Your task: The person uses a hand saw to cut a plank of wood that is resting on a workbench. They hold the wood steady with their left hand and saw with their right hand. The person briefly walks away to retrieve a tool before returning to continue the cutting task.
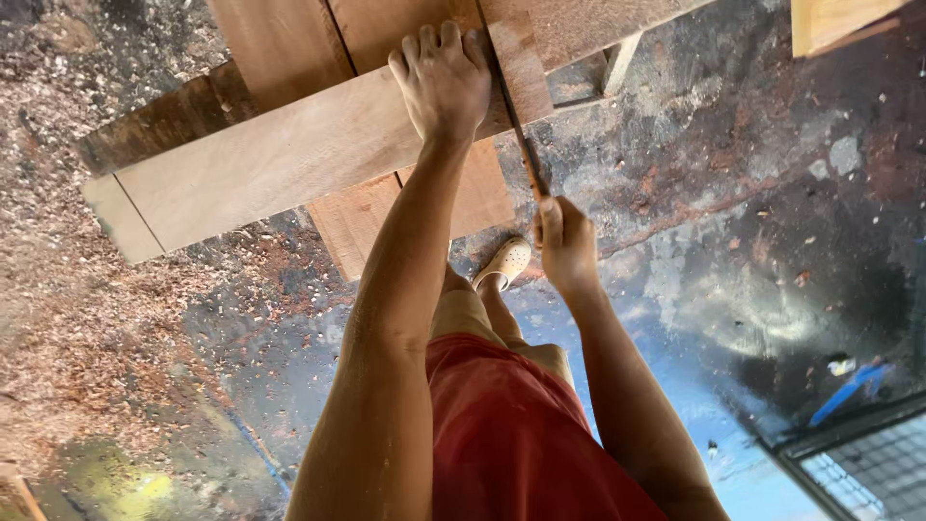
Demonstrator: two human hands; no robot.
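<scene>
From the head view, your left hand (444,72) is spread flat, palm down, on the pale plank (280,159) that lies crosswise over the darker boards (280,39) underneath. Fingers are open and pressing, not wrapped around anything. Your right hand (564,241) is closed around the handle of a hand saw (516,125), and the thin blade runs up from your fist right along the edge of your left hand, just beside the little-finger side (pretty tight there).

Edges: the plank's near-left end (121,217) hangs free past the boards with a pencil-like line across it. There's open floor (733,193) to the right of the saw, dark and stained, and plenty of room for your right elbow. To the left the ground is covered in sawdust and shavings (58,289).

No packages or signs I can make out. There's a blue strip (849,391) lying on the floor lower right, next to a metal grid (868,468) in the corner, cut off by the frame.

Your red shorts (511,434) hide the floor straight below you; one pale shoe (503,263) peeks out between your arms. Another wood piece (834,19) is clipped at the top right. Where the blade meets the wood is hard to tell.
</scene>
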